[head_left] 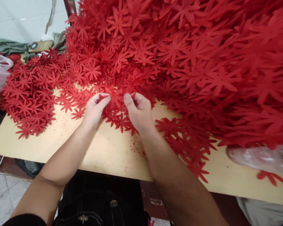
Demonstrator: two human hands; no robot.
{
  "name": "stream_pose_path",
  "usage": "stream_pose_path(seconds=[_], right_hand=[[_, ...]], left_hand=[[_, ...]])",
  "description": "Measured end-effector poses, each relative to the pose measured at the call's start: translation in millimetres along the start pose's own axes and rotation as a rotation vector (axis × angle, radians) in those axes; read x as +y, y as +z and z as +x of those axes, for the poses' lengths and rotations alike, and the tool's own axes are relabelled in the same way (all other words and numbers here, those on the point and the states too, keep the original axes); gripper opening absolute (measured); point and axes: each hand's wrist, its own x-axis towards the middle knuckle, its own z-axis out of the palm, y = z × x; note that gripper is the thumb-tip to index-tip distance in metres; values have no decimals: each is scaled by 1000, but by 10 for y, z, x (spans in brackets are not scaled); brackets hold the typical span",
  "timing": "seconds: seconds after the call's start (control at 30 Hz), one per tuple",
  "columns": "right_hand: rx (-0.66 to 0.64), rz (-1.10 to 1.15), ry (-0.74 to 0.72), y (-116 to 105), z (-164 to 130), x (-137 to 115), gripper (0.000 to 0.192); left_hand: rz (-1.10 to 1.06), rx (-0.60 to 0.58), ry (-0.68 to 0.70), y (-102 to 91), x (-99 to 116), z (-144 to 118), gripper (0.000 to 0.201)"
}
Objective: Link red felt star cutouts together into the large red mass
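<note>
Between my hands is a red flower-shaped cutout [117, 98] with several narrow petals. My left hand [96, 105] pinches its left side between thumb and fingers. On the other side, my right hand [139, 108] is closed, thumb against the fingers, at the cutout's right petals. Similar red cutouts [120, 122] lie on the table just below and between the hands. A huge heap of the same cutouts [174, 50] rises right behind them.
The pale table [103, 153] has red crumbs on its surface. A smaller pile of cutouts [28, 100] lies at left, beside a plastic bag [0, 70]. Clear plastic [257, 157] sits at the right under the heap's edge. Cloths [9, 47] lie along the wall.
</note>
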Motion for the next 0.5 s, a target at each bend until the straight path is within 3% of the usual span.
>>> stream_pose_path(seconds=[0.1, 0.23, 0.37, 0.5], right_hand=[[116, -72, -61, -55, 46, 48, 40], [150, -269, -204, -114, 67, 84, 33], [16, -230, -254, -87, 25, 28, 37], [-126, -8, -63, -5, 1, 36, 35]], left_hand=[[-25, 56, 30, -35, 18, 44, 14], [37, 5, 33, -10, 15, 30, 19], [102, -62, 41, 35, -15, -17, 17], [133, -96, 62, 34, -27, -22, 19]])
